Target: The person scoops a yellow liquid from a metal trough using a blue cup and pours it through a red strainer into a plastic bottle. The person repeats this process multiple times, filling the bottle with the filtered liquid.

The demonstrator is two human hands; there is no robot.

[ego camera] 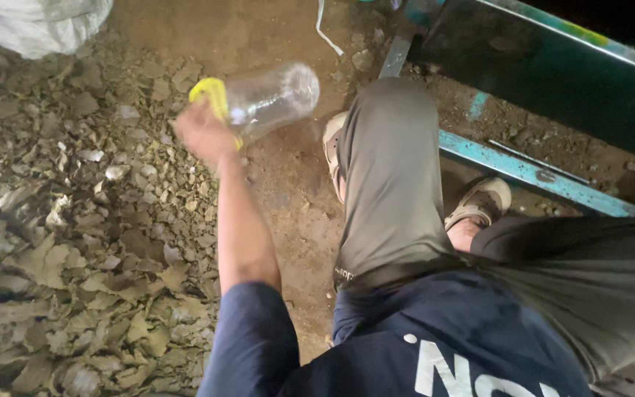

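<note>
The clear plastic bottle [270, 99] with its yellow cap [211, 95] sits in the upper middle of the frame, lying nearly level, cap end toward the left and base toward the right. Our left hand [203, 136] is closed around its neck just beside the cap, fingers wrapped on the far side, so the grip is clamped on the bottle. Our right hand does not show anywhere in the picture.

Below the bottle lies bare brown dirt [288, 191], and to the left, filling most of that side, a spread of dry, cracked flakes and clods [90, 242]. A white sack [34, 26] pokes in at the upper left corner. Our bent leg in grey trousers [391, 184] rises through the centre, with a sandalled foot [483, 202] at centre right, just beside a blue-painted metal rail [531, 173] that crosses the upper right.

We judge the hold to be the weak point: we grip only the narrow neck, and the long body hangs out to the side, so a swing of the arm could twist it loose and drop it onto the dirt. We cannot tell whether the cap is tight; if it is loose, anything inside could run out with the bottle held this flat. The bottle looks blurred, so we cannot say whether it holds liquid. The foot beside the rail could also catch if we shift.
</note>
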